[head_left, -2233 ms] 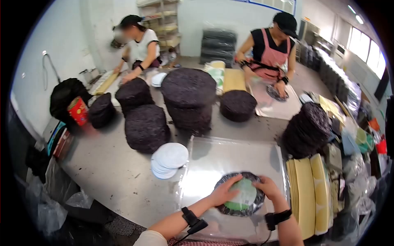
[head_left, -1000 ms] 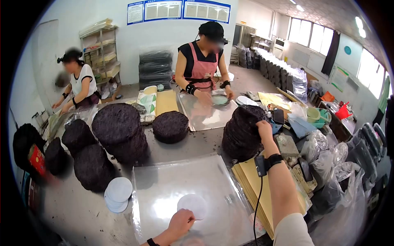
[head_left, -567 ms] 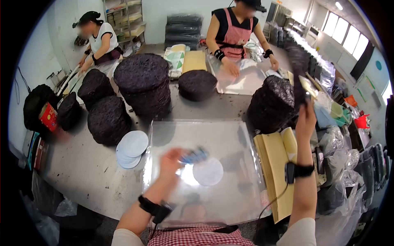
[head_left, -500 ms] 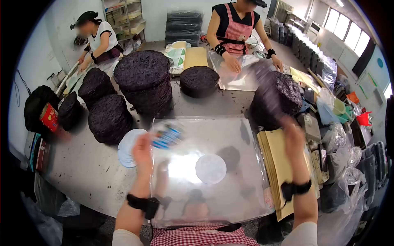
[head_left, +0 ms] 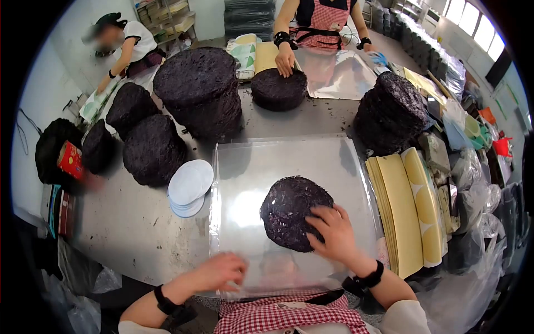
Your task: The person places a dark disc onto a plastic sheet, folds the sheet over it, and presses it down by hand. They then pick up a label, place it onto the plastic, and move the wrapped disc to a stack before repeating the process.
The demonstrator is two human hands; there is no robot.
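Note:
A dark, rough round cake (head_left: 292, 213) lies flat on a clear plastic sheet (head_left: 245, 161) in front of me. My right hand (head_left: 332, 231) rests with spread fingers on the cake's right edge. My left hand (head_left: 222, 271) is over the sheet's lower left corner, slightly blurred, its fingers loosely bent and apart, with nothing in it. White round paper discs (head_left: 189, 183) lie in a loose pile left of the sheet. The small white disc seen earlier on the sheet is out of sight.
Tall dark stacks (head_left: 197, 92) stand at the back left, another stack (head_left: 389, 114) at the back right. Yellow papers (head_left: 397, 211) lie right of the sheet. Across the table, a co-worker's hand (head_left: 286, 58) touches a dark cake (head_left: 278, 92); another person works at the far left.
A dark cake now lies on the sheet where the small disc showed. My right hand came inward from the right stack; my left hand moved down. The co-worker's hand moved onto the far cake.

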